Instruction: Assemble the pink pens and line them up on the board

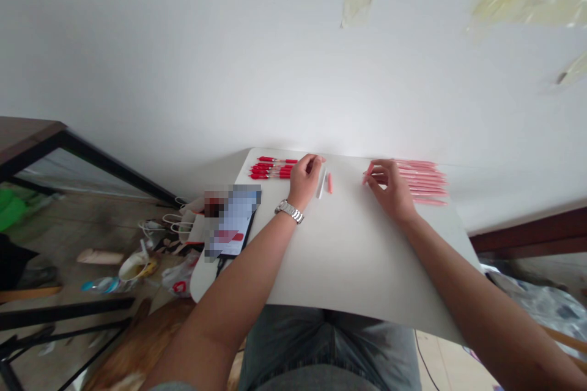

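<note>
My right hand [389, 186] pinches a short pink pen part [368, 172] between thumb and fingertips, just above the table. Behind and right of that hand lies a row of several pink pens [426, 182], partly covered by it. My left hand [306, 178] is curled closed at the right end of several red pens [273, 169]; what its fingers hold, if anything, cannot be made out. Right beside its fingertips is a clear pen tube [321, 183]. A short pink-orange piece [330, 183] lies on the white table [348, 256] next to the tube.
A phone [236, 220] with a cable lies at the table's left edge. The white wall [293, 61] borders the table's back. On the floor to the left are a bowl [134, 267], a plastic bottle [101, 285] and cables. A brown-furred animal [137, 348] lies below the table's left side.
</note>
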Available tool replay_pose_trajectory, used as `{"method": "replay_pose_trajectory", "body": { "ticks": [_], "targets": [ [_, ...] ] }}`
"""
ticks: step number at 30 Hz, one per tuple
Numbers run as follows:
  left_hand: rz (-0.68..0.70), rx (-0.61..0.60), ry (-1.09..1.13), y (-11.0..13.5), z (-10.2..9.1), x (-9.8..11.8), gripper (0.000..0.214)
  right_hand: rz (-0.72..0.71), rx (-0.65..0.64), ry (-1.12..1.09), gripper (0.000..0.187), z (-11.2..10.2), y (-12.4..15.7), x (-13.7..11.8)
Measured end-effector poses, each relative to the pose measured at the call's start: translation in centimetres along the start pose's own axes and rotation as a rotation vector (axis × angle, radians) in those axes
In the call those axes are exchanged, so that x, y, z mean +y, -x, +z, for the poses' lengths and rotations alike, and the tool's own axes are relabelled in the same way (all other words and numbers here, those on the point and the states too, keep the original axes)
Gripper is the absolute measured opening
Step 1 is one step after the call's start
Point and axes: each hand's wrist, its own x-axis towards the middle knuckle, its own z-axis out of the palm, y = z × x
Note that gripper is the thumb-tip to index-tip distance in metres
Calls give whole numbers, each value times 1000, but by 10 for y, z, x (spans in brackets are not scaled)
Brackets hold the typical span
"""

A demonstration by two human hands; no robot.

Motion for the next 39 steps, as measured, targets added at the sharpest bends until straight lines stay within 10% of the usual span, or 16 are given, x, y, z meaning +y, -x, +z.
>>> {"method": "replay_pose_trajectory", "body": {
  "ticks": [10, 39],
  "targets": [
    [-23, 7, 23, -1, 0, 1, 30, -53, 168, -56, 42, 0, 0, -7],
    [6, 1, 10, -2, 0, 0, 28, -44, 98, 6, 38, 2, -2, -2]
  ]
}}
